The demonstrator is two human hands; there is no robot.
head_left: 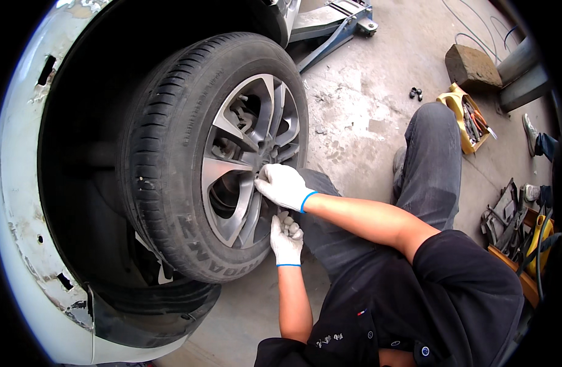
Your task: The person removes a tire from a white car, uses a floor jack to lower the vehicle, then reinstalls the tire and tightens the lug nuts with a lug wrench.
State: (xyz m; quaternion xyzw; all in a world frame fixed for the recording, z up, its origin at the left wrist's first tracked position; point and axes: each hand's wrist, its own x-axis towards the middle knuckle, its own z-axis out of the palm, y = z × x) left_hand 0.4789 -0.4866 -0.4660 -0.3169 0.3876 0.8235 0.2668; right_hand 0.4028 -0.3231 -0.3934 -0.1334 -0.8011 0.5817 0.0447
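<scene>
A car wheel fills the middle of the view, its black tyre around a silver and dark alloy rim. My right hand, in a white glove with a blue cuff, reaches to the rim near the hub. Its thumb and fingers are pinched together against the wheel, and whatever they hold is hidden. Just below it, my left hand, gloved alike, is beside the lower rim with its palm turned up. The fingers curl inward, and I cannot make out what is in them.
A pale car body with a scraped wheel arch surrounds the tyre. Beyond stands a blue floor jack. To the right are small black pieces, a yellow tool caddy, a brown block and another person's shoe.
</scene>
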